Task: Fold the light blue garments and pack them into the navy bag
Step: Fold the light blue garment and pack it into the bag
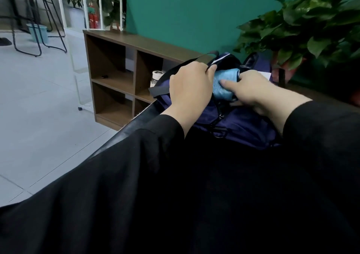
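Head view: left hand [190, 87] gripping navy bag [243, 125] rim; right hand [251, 88] pinching folded light blue garment [224, 82].

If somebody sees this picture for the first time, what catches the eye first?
In the middle, the bright blue garment stands out: the right hand pushes it into the navy bag, while the left hand grips the bag's rim. Black sleeves fill the lower half, and a leafy plant stands at the upper right before a green wall.
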